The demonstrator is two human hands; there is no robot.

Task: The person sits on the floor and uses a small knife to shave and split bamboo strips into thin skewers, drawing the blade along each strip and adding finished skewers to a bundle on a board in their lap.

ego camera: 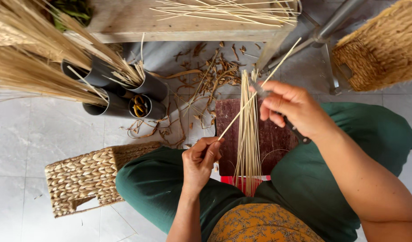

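My left hand (200,157) pinches the near end of a long pale stick (242,112) that slants up to the right. My right hand (290,106) grips a dark-handled knife (295,131) with its blade laid against the stick near the middle. Under both hands a bundle of several similar sticks (248,134) lies lengthwise on a dark red-brown board (272,139) between my knees, which are covered in green cloth.
Dark tubes (125,96) on the floor at left hold dry straw and a small tool. Peeled shavings (210,80) litter the tiles ahead. A wooden bench (179,20) carries more sticks. Woven baskets sit at lower left (87,177) and upper right (385,45).
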